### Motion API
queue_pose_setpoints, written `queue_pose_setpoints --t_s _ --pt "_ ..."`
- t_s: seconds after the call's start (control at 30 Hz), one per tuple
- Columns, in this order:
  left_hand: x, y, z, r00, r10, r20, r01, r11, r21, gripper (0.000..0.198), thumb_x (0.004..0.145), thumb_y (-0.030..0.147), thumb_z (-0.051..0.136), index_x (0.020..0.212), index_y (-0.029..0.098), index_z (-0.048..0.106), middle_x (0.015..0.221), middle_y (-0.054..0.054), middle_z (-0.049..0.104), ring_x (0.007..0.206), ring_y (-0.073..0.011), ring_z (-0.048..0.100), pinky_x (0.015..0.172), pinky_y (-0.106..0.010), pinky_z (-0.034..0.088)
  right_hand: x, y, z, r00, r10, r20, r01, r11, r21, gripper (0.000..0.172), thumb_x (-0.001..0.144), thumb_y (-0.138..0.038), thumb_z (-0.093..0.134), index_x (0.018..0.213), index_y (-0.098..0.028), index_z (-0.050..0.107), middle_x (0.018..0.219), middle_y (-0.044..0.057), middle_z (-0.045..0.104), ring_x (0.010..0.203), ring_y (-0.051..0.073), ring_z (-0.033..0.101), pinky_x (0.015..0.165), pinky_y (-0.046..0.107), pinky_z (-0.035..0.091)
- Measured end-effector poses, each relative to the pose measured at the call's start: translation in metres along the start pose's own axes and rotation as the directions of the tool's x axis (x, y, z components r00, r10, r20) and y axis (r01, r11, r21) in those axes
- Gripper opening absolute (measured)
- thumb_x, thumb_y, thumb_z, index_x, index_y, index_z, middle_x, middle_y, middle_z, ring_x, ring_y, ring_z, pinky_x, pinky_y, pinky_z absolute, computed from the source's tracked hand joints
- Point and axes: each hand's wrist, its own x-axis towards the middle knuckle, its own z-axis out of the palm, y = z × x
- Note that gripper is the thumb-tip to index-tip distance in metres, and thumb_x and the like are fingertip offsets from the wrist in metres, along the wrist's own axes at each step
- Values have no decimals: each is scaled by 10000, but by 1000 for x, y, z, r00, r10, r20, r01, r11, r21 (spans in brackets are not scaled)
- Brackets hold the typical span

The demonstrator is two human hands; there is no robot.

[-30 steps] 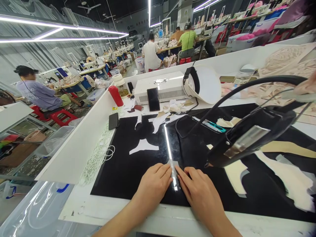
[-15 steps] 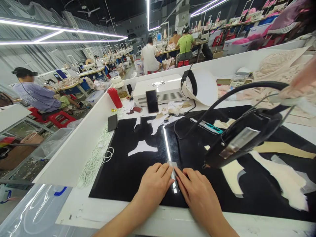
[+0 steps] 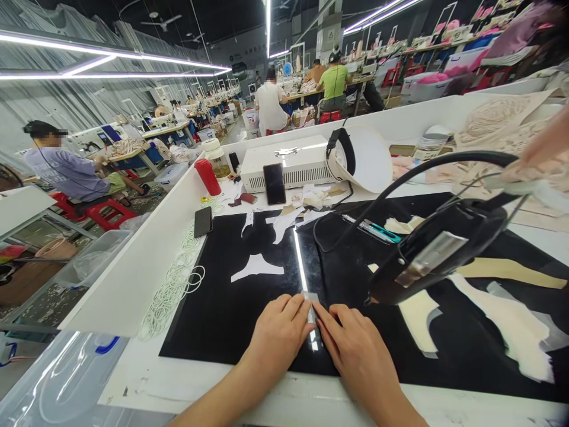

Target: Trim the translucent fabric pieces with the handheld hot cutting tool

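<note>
Pinning a small translucent strip (image 3: 312,298) flat across the near end of the light line (image 3: 299,255) in the black mat (image 3: 222,320). Pressing with the left hand (image 3: 278,335) just left of the light line and the right hand (image 3: 355,350) just right of it, both flat, fingers stretched and together, fingertips on the strip's edges, gripping nothing. Seemingly aligning; calls next for even pressure from both sides, with the strip square on the light line. Hanging black tool (image 3: 438,252) right of the light line, apart from both hands.

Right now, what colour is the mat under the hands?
Black; the mat shows best in the head view.
</note>
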Motion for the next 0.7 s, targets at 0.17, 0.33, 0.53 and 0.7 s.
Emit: queue_pose_setpoints --t_s 0.17,0.33,0.53,0.7 --pt "-1 0 2 1000 -7 -4 7 1000 15 348 1043 352 437 1248 134 615 1256 -83 670 1093 -222 628 942 -357 512 1 -1 -2 1000 2 23 -2 1000 -16 355 1031 -235 389 1233 -147 669 850 71 588 705 195 511 660 349 361" --pt "-2 1 5 999 21 -37 -20 1000 19 361 1037 344 458 1295 125 582 1298 -72 653 1190 -216 602 1051 -366 481 0 -1 -2 1000 4 22 -4 1000 -18 354 1033 -236 382 1215 -149 673 851 73 590 708 194 509 655 346 358" --pt "3 0 3 997 73 -25 -75 996 -54 349 1051 316 425 1294 110 567 1265 -68 671 1177 -177 619 1086 -311 473 -1 -1 0 999 12 45 -12 1000 -9 363 1040 -242 354 1162 -155 685 858 77 592 710 188 489 654 336 343" --pt "1 -1 6 998 62 -11 -62 995 -74 362 1056 315 406 1313 107 551 1299 -85 658 1195 -193 623 1075 -335 496 1 -1 0 1000 2 17 -2 1000 -14 364 1035 -221 353 1202 -149 668 842 75 591 695 191 494 641 337 346"
